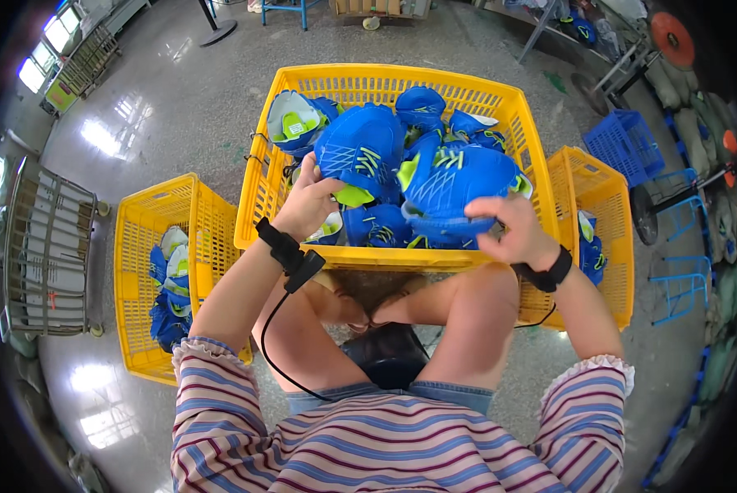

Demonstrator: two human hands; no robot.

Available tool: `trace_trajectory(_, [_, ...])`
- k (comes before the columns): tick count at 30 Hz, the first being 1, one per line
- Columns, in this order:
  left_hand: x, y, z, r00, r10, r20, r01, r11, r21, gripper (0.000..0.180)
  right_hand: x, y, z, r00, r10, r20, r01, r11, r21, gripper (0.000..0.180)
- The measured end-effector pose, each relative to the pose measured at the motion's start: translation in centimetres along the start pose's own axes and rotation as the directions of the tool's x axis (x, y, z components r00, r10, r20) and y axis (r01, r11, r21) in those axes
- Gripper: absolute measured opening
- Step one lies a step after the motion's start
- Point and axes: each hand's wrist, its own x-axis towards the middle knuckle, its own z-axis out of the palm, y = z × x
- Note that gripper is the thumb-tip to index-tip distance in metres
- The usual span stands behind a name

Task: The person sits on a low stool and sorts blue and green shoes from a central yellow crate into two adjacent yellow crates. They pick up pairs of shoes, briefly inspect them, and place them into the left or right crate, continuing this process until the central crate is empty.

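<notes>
In my left hand [307, 201] is a blue shoe upper [360, 140] with white line patterning and lime lining, pinched at its lower left edge. My right hand [512, 230] grips the near edge of a second blue shoe upper [454, 181], fingers curled over its rim and partly hidden. Both uppers are held side by side over a large yellow plastic basket [385, 257] in front of my knees. Inside the basket lie several more blue uppers [422, 107], one at the far left showing its pale inside [294, 117].
A yellow basket [151, 209] on the left and another [610, 177] on the right hold more blue uppers. A blue crate [627, 146] stands at the far right, near blue metal racks [680, 287]. A wheeled metal rack [50, 251] stands at the far left.
</notes>
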Motion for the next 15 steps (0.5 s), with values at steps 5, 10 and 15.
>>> trace_trajectory(5, [2.4,-2.9,-3.4,0.941,-0.272,0.201,0.323,0.9,-0.293,0.044,2.7,-3.7,0.4,0.969,-0.237,0.062,0.221,0.954,0.201,0.039])
trace_trajectory(10, [-1.4,-0.6,2.6,0.965,-0.119,0.232,0.211,0.882,-0.421,0.044,1.4,-0.7,0.4,0.962,0.126,0.24,-0.176,0.964,0.2,0.032])
trace_trajectory(15, [-1.2,0.4,1.4,0.962,-0.022,0.271,0.139,0.896,-0.421,0.042,2.0,-0.3,1.2,0.91,0.316,0.268,-0.389,0.876,0.287,0.034])
